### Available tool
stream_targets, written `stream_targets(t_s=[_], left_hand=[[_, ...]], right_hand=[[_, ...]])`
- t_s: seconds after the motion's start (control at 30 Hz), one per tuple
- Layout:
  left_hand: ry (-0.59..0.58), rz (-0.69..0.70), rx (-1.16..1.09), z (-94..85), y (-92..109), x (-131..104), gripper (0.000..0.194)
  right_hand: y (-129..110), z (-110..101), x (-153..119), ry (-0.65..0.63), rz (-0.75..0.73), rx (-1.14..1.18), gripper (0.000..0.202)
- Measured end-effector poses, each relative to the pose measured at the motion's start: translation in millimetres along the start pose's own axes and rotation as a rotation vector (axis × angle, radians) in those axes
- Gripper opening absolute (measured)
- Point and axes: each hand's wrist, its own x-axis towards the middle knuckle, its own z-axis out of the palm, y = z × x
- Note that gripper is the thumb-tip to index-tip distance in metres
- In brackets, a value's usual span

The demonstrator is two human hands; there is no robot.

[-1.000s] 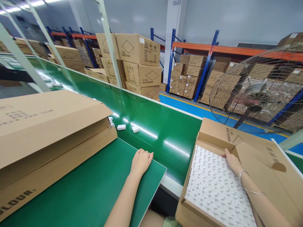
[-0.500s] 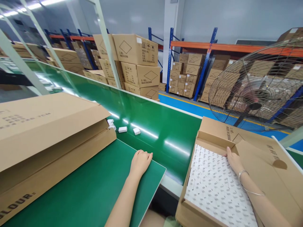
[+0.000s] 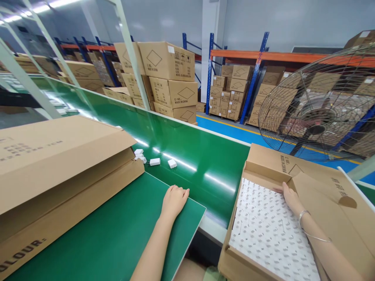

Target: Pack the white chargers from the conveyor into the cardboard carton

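My left hand (image 3: 175, 201) rests at the far edge of the green worktop (image 3: 117, 226), fingers curled over the edge, their tips hidden. My right hand (image 3: 290, 195) reaches into an open cardboard carton (image 3: 260, 171) on the right. Its fingers are stretched out, palm side down, at the far right corner of a white layer (image 3: 263, 226) of closely packed small pieces with grey-looking marks; nothing shows in its grasp. Small white plug adapters (image 3: 172, 163) lie on the green conveyor belt (image 3: 202, 156) beyond my left hand.
A large cardboard box (image 3: 64, 144) with a gaping flap stands on the worktop at left. Stacked cartons (image 3: 172, 91) rise behind the belt. A caged fan (image 3: 316, 113) stands beyond the open carton. Racks (image 3: 254, 78) with boxes line the back.
The white adapters on the belt have shifted slightly to the right. My right hand's fingers have stretched out leftward over the white layer. My left hand has stayed in place.
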Motion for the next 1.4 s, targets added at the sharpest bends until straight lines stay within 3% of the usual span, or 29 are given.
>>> stream_targets(t_s=[0.13, 0.23, 0.33, 0.7, 1.1, 1.27, 1.4], left_hand=[[-0.004, 0.001, -0.002, 0.7, -0.4, 0.0, 0.051], [-0.004, -0.005, -0.008, 1.2, -0.5, -0.2, 0.051], [0.001, -0.003, -0.018, 1.8, -0.7, -0.7, 0.051], [0.004, -0.003, -0.033, 0.2, -0.2, -2.2, 0.052], [-0.025, -0.011, -0.015, -3.0, 1.0, -2.3, 0.051], [-0.011, 0.001, -0.035, -2.1, 0.2, -2.1, 0.051], [-0.007, -0.002, -0.046, -1.8, -0.1, -2.1, 0.051]], right_hand=[[-8.2, -16.6, -16.7, 0.106, -0.104, 0.145, 0.055], [-12.9, -26.2, -35.7, 0.153, -0.27, 0.027, 0.048], [-15.0, -29.0, -51.9, 0.113, -0.383, -0.084, 0.049], [-4.3, -21.9, -65.4, -0.056, -0.393, -0.203, 0.044], [-15.6, -25.9, -64.4, -0.033, -0.341, -0.165, 0.048], [-26.0, -22.5, -57.2, -0.001, -0.456, -0.068, 0.044], [-37.4, -19.9, -53.3, -0.095, -0.511, -0.1, 0.042]])
